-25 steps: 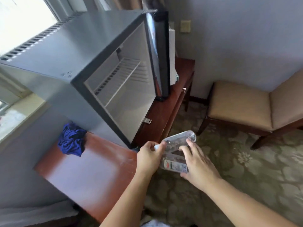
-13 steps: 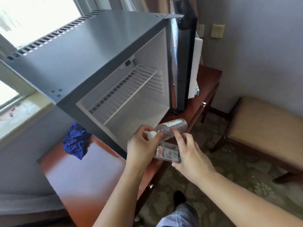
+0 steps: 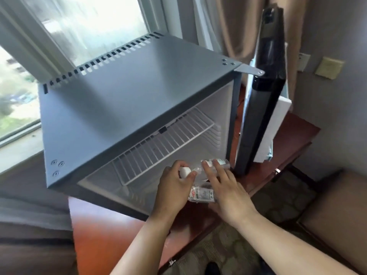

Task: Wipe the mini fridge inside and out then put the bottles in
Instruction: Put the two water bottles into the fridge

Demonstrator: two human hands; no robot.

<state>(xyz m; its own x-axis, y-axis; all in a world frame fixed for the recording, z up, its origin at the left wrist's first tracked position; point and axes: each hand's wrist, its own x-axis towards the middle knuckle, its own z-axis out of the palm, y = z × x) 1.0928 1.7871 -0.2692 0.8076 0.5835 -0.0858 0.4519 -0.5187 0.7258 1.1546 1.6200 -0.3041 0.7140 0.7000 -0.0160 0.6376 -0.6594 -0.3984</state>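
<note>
A reddish-brown wooden tabletop (image 3: 111, 243) stood under a bright window (image 3: 79, 22), with patterned carpet (image 3: 228, 253) and a tan cushioned chair (image 3: 337, 215) to the right. One grey mini fridge (image 3: 127, 96) sat on it, door (image 3: 260, 96) swung wide, one white wire shelf (image 3: 168, 143) inside. Two clear bottles (image 3: 202, 193) lay at the fridge mouth: the left hand (image 3: 174, 187) pinched the upper one's white cap (image 3: 184, 172), the right hand (image 3: 228, 193) clasped both.

Both hands, left hand (image 3: 174, 187) and right hand (image 3: 228, 193), hold two clear bottles (image 3: 204, 181) at the open mini fridge (image 3: 127, 100), below its wire shelf (image 3: 168, 143).
</note>
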